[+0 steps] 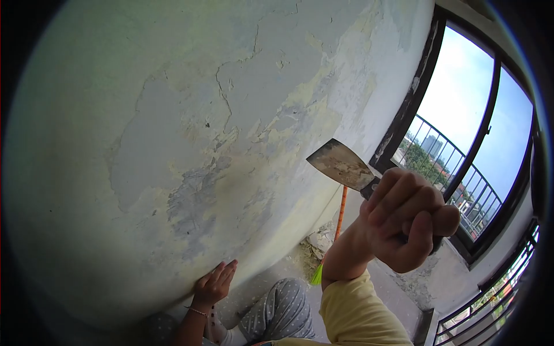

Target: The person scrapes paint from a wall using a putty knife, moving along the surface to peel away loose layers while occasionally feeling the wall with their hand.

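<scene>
My right hand (404, 222) is raised at the right, its fingers wrapped round the dark handle of a putty knife (343, 165). The knife's wide, stained blade points up and left, apart from the wall in this view. Peeling paint, cracks and bare patches cover the wall (190, 144). Low down, my left hand (214, 282) lies against the wall with its fingers stretched out, holding nothing. A thin bracelet circles that wrist.
A dark-framed window (467, 115) with a railing outside stands at the right. A broom with an orange handle (341, 213) and green bristles (317, 274) leans near the corner, beside rubble (316, 245) on the floor (288, 268). Barred grating (490, 305) sits lower right.
</scene>
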Demonstrator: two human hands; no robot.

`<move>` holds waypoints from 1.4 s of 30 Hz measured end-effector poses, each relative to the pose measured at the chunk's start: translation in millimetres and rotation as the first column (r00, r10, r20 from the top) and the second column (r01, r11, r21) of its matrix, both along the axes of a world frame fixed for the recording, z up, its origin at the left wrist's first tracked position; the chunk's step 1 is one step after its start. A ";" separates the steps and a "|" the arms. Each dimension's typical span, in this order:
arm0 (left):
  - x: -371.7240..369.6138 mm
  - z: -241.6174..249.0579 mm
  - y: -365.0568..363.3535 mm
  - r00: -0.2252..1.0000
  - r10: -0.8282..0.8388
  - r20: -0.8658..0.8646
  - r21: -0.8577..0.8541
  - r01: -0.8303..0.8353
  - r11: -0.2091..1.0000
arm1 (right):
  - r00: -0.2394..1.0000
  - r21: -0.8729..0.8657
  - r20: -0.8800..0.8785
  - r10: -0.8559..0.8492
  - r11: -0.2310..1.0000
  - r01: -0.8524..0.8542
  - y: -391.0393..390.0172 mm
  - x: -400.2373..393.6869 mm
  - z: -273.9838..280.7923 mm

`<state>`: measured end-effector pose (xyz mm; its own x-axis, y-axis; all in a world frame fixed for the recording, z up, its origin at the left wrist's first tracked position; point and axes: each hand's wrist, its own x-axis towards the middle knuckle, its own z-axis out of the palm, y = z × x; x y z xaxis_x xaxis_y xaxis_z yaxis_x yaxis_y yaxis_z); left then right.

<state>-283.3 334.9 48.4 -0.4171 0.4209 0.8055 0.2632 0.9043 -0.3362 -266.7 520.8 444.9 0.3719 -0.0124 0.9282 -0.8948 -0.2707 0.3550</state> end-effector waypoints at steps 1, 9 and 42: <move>1.4 0.1 0.9 1.000 -0.007 0.000 0.005 0.007 1.000 | 0.994 0.026 0.074 -0.080 0.997 0.078 -4.3 -17.8 -4.5; -2.4 -2.2 -0.2 0.999 -0.041 0.019 0.028 0.040 0.999 | 0.991 0.097 0.026 -0.129 0.987 0.126 -3.7 -5.1 4.1; -0.9 -1.9 2.1 1.000 -0.023 0.005 0.035 0.022 0.999 | 0.974 -0.037 0.056 -0.217 0.975 0.220 -9.2 -34.6 -6.5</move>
